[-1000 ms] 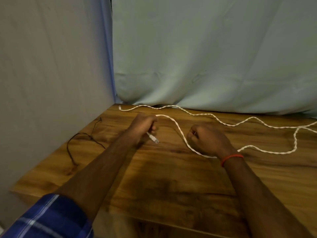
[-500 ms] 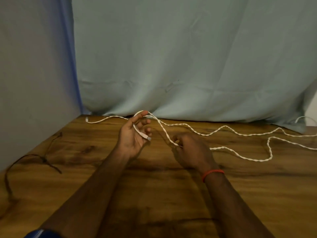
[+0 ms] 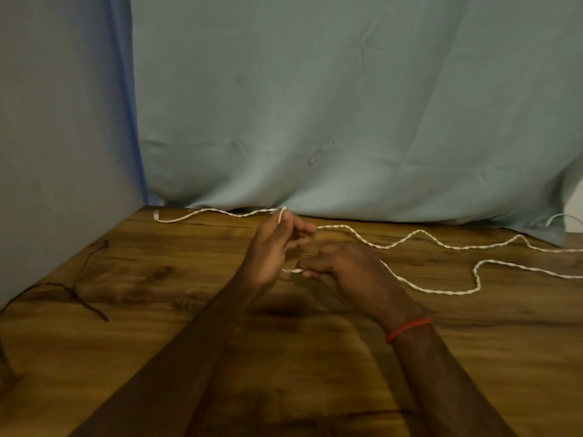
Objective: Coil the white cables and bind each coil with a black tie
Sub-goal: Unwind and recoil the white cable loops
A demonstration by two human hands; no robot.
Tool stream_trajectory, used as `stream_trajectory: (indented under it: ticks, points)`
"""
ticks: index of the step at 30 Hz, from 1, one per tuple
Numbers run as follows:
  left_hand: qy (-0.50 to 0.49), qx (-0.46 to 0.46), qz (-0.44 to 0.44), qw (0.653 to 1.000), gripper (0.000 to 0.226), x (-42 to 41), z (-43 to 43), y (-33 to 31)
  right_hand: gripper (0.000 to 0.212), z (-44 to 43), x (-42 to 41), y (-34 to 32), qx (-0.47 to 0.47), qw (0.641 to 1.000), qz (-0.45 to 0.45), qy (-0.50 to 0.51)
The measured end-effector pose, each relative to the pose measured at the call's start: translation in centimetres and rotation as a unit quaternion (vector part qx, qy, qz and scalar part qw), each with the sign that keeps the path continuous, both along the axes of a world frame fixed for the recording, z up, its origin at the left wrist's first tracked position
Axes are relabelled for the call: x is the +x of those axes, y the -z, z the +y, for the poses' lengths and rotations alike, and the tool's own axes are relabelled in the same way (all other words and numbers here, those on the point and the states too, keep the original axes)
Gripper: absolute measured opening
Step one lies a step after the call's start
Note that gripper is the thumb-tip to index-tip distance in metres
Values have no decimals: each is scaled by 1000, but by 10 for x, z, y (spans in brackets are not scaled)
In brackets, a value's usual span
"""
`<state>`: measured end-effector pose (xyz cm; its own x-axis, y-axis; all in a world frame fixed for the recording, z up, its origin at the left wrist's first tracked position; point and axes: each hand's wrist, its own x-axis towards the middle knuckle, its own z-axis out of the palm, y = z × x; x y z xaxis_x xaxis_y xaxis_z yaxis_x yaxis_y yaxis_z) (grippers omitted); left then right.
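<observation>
White cable (image 3: 441,291): light, limp, twisted, kinks easily. Left hand (image 3: 273,247) holds loop, right hand (image 3: 350,269) pinches strand. Grip nr the pinch.

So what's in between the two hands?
A short bit of cable crosses the gap from the left hand to the right hand, which pinches it. The head view shows this.

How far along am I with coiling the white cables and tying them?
Done: nothing yet; no bound coil shows. In hand: the left hand holds a first loop of the white cable while the right hand pinches the run feeding it. Left: most of that cable snakes loose across the table, and the black tie lies untouched at the left.
</observation>
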<state>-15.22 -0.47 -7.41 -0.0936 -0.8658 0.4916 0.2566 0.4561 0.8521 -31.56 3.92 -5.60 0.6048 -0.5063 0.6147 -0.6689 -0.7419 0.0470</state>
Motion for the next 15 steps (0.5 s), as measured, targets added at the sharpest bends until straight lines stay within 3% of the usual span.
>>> stream_trajectory:
  ticks: [4, 7, 11, 15]
  points:
    - [40, -17, -99, 994, 45, -9, 12, 0, 25, 8, -4, -6, -59, 994, -85, 32]
    - [56, -18, -115, 992, 55, -10, 14, -1, 22, 11, -6, -10, -119, 983, -123, 73]
    - [152, 7, -138, 979, 67, -6, 19, -1, 33, 11, -16, -15, -139, 964, -189, 128]
    - [223, 35, -131, 965, 53, -10, 23, -6, 26, 6, -29, -17, -126, 961, -201, 142]
